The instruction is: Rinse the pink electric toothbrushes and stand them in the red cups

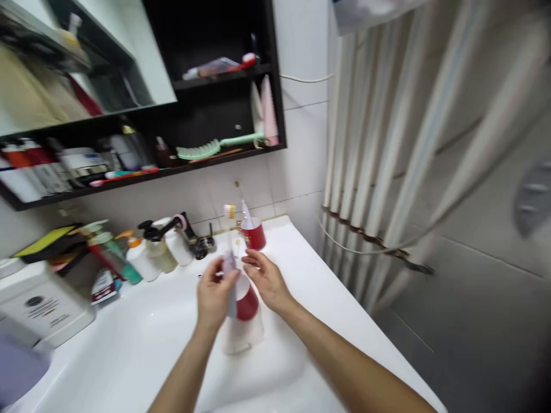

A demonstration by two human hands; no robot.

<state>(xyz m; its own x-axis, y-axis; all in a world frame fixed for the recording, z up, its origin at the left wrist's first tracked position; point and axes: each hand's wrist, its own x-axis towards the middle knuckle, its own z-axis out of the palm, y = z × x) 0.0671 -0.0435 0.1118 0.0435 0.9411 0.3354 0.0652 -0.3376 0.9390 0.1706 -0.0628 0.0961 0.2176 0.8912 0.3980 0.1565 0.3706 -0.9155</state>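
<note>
Here, a slim pale object is gripped upright, long axis near vertical, in the closed fingers of the left hand above the sink. The right hand is held half open and empty just to its right, fingertips close to its top. A red-and-white cup is seen directly beneath.

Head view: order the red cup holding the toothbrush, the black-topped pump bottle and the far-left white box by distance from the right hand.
1. Red cup, just behind the right hand, by the wall.
2. Pump bottle, left beyond the left hand gripping a pale item.
3. White box, far left.
</note>
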